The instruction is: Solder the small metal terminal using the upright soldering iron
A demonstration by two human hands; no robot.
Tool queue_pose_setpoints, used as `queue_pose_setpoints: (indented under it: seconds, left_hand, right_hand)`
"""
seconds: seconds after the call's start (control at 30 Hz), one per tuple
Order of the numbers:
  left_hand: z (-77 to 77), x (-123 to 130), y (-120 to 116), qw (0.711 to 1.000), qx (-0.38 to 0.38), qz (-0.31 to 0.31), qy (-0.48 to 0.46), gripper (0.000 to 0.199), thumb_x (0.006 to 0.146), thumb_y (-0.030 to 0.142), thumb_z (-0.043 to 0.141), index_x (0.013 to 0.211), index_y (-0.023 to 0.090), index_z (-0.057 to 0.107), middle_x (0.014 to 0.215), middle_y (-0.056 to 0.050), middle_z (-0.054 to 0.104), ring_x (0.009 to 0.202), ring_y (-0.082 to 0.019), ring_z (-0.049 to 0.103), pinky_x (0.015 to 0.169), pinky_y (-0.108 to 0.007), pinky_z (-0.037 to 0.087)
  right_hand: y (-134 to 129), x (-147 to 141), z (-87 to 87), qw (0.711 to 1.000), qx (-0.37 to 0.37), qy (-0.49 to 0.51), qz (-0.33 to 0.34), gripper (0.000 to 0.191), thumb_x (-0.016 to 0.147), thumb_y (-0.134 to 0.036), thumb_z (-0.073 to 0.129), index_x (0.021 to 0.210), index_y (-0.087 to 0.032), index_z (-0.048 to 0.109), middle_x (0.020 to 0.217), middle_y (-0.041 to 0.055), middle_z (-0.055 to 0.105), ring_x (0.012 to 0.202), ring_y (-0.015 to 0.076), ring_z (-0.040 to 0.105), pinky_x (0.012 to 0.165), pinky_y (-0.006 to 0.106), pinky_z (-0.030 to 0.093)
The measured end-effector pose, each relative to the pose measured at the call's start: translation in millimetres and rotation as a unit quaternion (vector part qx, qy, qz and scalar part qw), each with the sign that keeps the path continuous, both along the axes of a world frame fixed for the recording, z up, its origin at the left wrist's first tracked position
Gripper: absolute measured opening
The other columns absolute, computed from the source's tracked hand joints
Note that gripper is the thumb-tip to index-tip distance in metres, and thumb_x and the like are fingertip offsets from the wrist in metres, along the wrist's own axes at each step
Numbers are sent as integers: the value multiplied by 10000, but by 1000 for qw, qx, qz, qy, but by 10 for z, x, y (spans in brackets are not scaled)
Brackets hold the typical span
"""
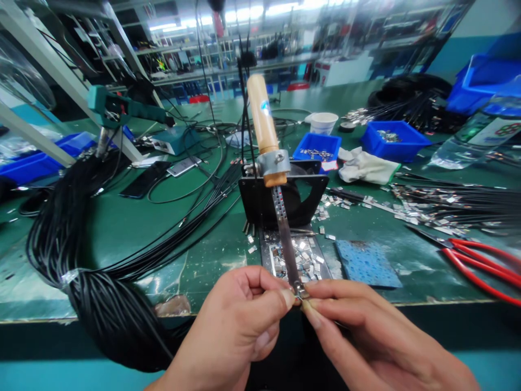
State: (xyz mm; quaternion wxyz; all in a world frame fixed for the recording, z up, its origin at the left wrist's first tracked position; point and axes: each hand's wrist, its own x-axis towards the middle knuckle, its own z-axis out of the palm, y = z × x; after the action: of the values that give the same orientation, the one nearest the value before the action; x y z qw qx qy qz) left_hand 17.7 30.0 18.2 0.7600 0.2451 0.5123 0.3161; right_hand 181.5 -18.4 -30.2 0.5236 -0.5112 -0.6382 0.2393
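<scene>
At bench edge, under soldering iron tip | left hand and right hand pinch shut on small metal clip | clip seems light, stiff, slippery, likely hot: hold by edges, fingertips only | cable bundle left.

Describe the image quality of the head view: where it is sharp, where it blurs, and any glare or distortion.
Head view: sharpest around the soldering iron and the left hand and right hand pinching a small metal piece; the far shelves go soft; ceiling lights blow out to white; wide-angle bending curves the table edge and slants the frame bars; faint sheen on the green tabletop.
</scene>
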Motion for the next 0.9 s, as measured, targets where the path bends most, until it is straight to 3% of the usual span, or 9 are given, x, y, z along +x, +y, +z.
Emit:
queue_pose_setpoints:
  seconds: [0.13, 0.33, 0.47, 0.9]
  left_hand:
    - [-11, -16, -5, 1000, 9, -3, -2, 340, 714, 278, 873, 730, 161, 554, 475, 95, 344, 416, -15, 202, 433, -203, 113]
    - [13, -28, 4, 1000, 5, -4, 0, 336, 705, 270, 867, 717, 163, 548, 464, 94, 342, 412, -15, 197, 427, -197, 113]
    - [24, -24, 4, 1000, 10, -2, 0, 341, 706, 274, 869, 710, 161, 548, 464, 93, 344, 414, -16, 201, 427, -197, 112]
    - [-4, -28, -18, 1000, 13, -8, -1, 321, 735, 264, 852, 716, 159, 549, 458, 87, 362, 418, -19, 206, 436, -203, 120]
  right_hand:
    - [31, 67, 27, 998, 9, -50, 34, 232, 936, -101, 725, 1081, -279, 693, 1175, -30, 739, 1017, 95, 769, 893, 142, 616]
    - [39, 39, 19, 1000, 11, -18, 15, 169, 938, -132, 744, 1037, -266, 715, 1150, -16, 750, 1018, 91, 764, 926, 105, 579]
    - [28, 80, 15, 998, 5, -54, 44, 225, 939, -102, 742, 1091, -261, 693, 1192, 3, 743, 1041, 116, 771, 914, 158, 622]
    - [8, 130, 17, 996, -5, -71, 56, 246, 968, -119, 720, 1137, -294, 681, 1225, -40, 726, 1099, 87, 748, 963, 142, 604]
